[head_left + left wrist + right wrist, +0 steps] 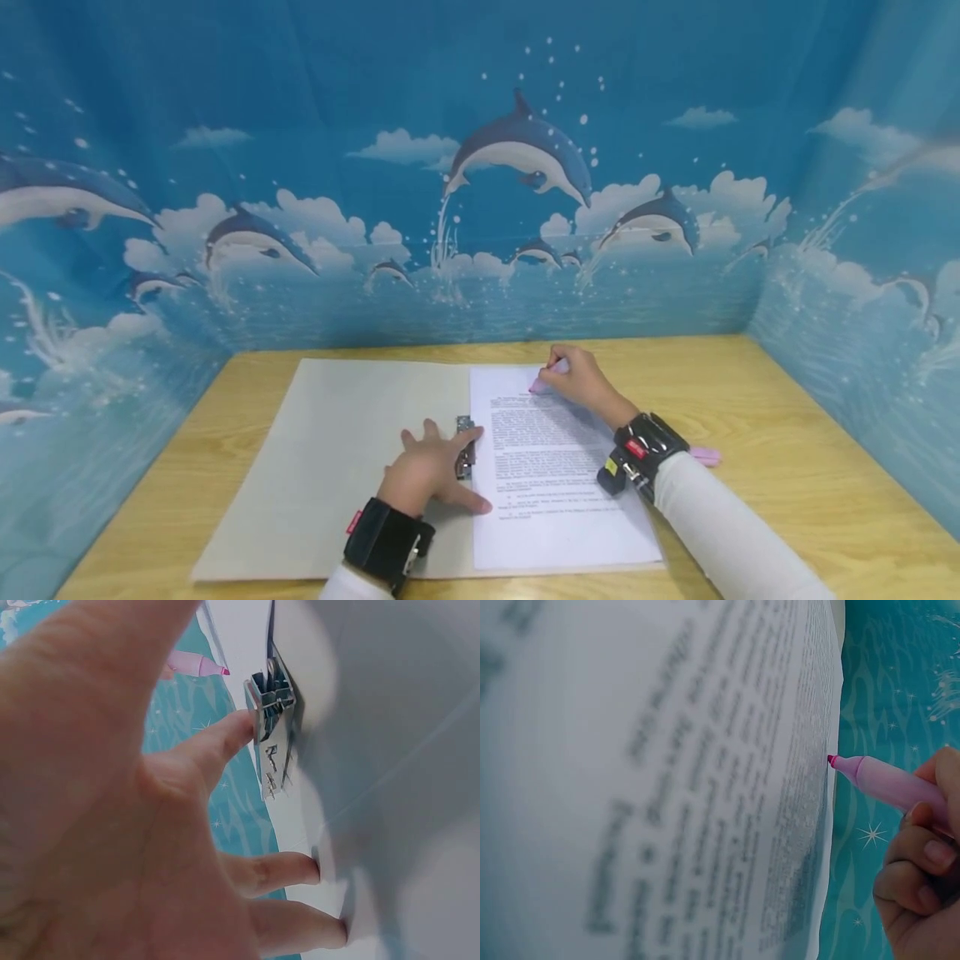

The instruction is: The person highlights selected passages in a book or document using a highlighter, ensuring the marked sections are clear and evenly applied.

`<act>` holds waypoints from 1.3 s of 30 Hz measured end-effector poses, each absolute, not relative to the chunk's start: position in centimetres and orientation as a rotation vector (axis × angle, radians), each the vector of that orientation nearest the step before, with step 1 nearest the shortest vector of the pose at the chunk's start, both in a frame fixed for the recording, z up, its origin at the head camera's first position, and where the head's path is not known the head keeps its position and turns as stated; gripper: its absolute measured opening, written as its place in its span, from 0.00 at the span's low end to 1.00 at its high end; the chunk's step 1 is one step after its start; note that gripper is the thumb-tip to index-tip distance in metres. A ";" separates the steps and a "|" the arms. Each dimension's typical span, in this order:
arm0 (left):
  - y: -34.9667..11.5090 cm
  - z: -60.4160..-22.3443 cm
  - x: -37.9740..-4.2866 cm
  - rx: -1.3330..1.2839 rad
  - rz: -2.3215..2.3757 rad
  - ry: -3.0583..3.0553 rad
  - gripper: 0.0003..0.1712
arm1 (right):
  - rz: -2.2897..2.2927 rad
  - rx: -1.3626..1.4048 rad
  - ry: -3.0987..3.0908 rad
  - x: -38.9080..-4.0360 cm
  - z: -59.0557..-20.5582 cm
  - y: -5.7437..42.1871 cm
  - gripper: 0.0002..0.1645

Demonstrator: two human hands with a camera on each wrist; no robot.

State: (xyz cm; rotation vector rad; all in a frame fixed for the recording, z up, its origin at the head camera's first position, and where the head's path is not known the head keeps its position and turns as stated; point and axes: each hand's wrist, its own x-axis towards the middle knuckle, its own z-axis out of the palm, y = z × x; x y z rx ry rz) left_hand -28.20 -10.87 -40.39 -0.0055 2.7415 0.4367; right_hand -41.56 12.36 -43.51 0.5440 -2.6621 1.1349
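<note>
Printed sheets of paper point(558, 533) lie on the right side of an opened folder point(330, 433). My right hand point(581, 379) pinches a pink highlighter point(889, 782), uncapped, its dark pink tip at the top line of the print. Whether the tip touches the paper I cannot tell. My left hand point(431, 471) is spread over the folder's middle, fingertips resting on the folder's inside and thumb on the sheet's left edge. One finger touches the metal clip point(271, 724) at the fold; part of that clip is hidden under the hand in the head view.
A pink cap-like piece point(705, 456) lies on the wooden table point(795, 467) just past my right wrist, partly covered by it. Blue dolphin-print curtains point(480, 208) enclose the table at the back and both sides.
</note>
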 end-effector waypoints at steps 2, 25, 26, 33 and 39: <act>-10.9 -40.4 -28.3 -0.002 0.435 2.745 0.63 | 1.140 0.550 -2.659 -41.5 -43.3 12.3 0.09; -10.9 -40.3 -28.1 0.023 0.454 2.738 0.62 | 1.126 0.490 -2.720 -41.4 -42.7 13.3 0.10; -10.9 -40.3 -28.1 0.022 0.453 2.740 0.62 | 1.125 0.486 -2.723 -41.3 -42.7 13.4 0.10; -10.9 -40.6 -28.3 0.005 0.437 2.748 0.62 | 1.062 0.494 -2.745 -41.3 -42.3 13.2 0.10; -10.8 -40.4 -28.3 0.001 0.439 2.745 0.62 | 0.985 0.522 -2.706 -41.0 -40.8 12.0 0.08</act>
